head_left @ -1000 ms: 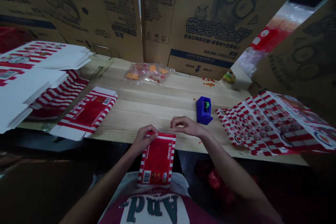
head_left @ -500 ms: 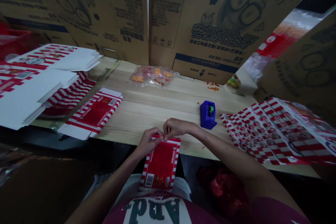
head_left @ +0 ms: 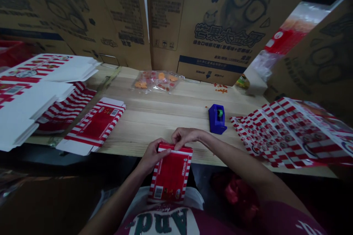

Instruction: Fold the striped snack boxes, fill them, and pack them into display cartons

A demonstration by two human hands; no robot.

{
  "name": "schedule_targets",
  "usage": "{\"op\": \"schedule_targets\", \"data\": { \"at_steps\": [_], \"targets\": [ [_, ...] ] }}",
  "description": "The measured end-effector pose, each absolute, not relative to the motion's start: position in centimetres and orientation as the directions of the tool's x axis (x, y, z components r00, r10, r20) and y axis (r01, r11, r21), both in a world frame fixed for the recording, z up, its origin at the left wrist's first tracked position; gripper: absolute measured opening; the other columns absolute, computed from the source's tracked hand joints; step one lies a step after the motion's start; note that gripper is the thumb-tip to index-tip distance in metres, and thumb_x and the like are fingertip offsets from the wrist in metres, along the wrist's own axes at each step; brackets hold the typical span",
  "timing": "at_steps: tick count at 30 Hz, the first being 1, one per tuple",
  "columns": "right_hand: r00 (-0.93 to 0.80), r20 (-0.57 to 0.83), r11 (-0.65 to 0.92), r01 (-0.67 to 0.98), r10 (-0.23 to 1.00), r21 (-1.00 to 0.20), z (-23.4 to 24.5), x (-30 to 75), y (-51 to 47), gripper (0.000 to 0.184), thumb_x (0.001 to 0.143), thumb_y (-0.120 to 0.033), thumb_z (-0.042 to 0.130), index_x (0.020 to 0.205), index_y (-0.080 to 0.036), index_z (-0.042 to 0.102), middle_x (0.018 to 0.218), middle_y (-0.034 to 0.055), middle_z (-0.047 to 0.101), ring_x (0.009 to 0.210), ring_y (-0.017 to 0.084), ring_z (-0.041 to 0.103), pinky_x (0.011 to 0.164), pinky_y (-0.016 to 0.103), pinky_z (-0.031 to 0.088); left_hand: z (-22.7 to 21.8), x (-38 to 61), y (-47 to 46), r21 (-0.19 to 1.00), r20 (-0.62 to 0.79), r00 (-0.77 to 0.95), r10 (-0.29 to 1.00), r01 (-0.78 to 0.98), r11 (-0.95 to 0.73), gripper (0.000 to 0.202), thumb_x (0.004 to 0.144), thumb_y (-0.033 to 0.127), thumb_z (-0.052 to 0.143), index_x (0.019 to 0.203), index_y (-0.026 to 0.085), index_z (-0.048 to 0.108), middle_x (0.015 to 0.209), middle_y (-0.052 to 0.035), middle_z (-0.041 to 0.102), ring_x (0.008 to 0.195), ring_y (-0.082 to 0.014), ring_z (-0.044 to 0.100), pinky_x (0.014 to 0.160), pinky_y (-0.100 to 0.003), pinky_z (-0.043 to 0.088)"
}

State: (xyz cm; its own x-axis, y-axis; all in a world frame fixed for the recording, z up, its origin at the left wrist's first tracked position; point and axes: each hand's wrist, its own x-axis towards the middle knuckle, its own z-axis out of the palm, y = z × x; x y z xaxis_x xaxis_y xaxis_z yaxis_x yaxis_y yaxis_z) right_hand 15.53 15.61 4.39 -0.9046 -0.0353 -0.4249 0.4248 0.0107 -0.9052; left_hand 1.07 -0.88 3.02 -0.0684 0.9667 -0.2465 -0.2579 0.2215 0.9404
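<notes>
A red carton (head_left: 170,176) with white-striped edges and a barcode rests against my front, its top end at the table's near edge. My left hand (head_left: 152,157) grips its upper left corner, thumb on the printed face and fingers behind. At the top edge my right hand (head_left: 185,137) has its fingers curled, with thumb and fingertips pinching the rim beside the left thumb. Part of that top edge is hidden by my fingers. Beyond my right wrist stands a blue tape dispenser (head_left: 217,119) with a green core.
A flattened carton (head_left: 99,123) lies left of my hands, beside stacked white-and-red carton blanks (head_left: 49,91). Clear bags of orange and red pieces (head_left: 157,80) lie at the back before large cardboard boxes (head_left: 204,44). Striped cartons (head_left: 292,134) are stacked on the right.
The carton's top edge now looks flatter and straighter under my fingers. My left thumb has come down onto its face, and my right fingers press at the rim. The view has shifted slightly.
</notes>
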Motion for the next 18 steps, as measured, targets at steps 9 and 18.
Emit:
{"op": "schedule_targets", "data": {
  "at_steps": [9, 18],
  "targets": [
    [-0.933, -0.341, -0.421, 0.267, 0.111, -0.867, 6.4, 17.5, 14.6, 0.041, 0.058, -0.044, 0.083, 0.073, -0.011, 0.064, 0.059, -0.0032, 0.058, 0.047, 0.006, 0.047, 0.046, 0.017, 0.034, 10.4, 0.3, -1.5, 0.995, -0.084, 0.014, 0.996, -0.058, 0.085, 0.025, 0.073, 0.035, 0.073, 0.084, 0.015, 0.062, 0.070, -0.0001, 0.061, 0.060, -0.0120, 0.053, 0.053, -0.022, 0.042],
    [-0.802, -0.392, -0.485, 0.149, 0.451, -0.862, 6.7, 22.1, 16.1, 0.058, 0.077, -0.064, 0.061, 0.111, -0.017, 0.066, 0.108, 0.0147, 0.069, 0.093, 0.027, 0.068, 0.078, 0.038, 0.053, 10.5, 3.5, -1.0, 0.619, 0.648, 0.130, 0.750, 0.484, -0.619, 0.033, 0.080, 0.013, 0.060, 0.114, 0.017, 0.059, 0.107, -0.0133, 0.069, 0.105, -0.0247, 0.062, 0.095, -0.042, 0.049]
  ]
}}
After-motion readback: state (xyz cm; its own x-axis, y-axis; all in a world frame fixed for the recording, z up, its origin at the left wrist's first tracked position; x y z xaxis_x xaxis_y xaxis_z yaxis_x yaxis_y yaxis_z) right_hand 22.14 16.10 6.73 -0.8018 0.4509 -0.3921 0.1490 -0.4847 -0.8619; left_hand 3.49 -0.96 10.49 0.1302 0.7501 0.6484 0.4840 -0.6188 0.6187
